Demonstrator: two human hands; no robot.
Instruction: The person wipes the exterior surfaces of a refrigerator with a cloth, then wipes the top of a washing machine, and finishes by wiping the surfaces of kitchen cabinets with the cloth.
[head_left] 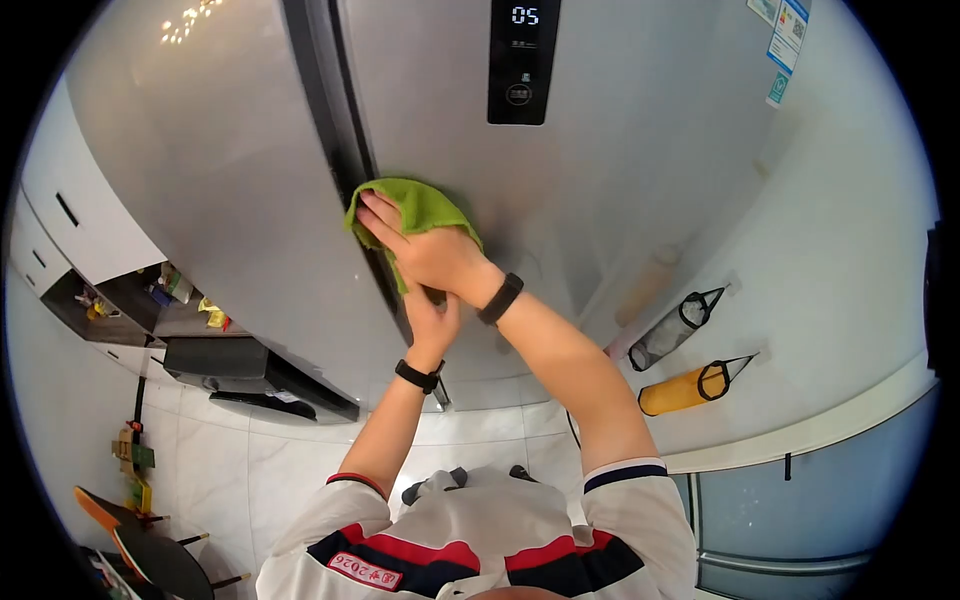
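Observation:
A green cloth (425, 205) lies against the refrigerator (600, 150), at the dark vertical gap between its doors. My right hand (440, 258) presses on the cloth, with its fingers bent over it at the gap and a black band on the wrist. Just below, my left hand (432, 325) reaches up close under the right palm, near the cloth's lower edge. Its fingers are mostly hidden behind my right hand, so its grip does not show. A black band circles this wrist too. Above the hands, a black display panel (520, 60) reads 05.
Two mesh bags, one grey (670, 335) and one yellow (685, 390), hang on the wall at the right. Cabinets (75, 195) with open shelves and a black appliance (235, 368) stand at the left. A chair (155, 550) is at the lower left.

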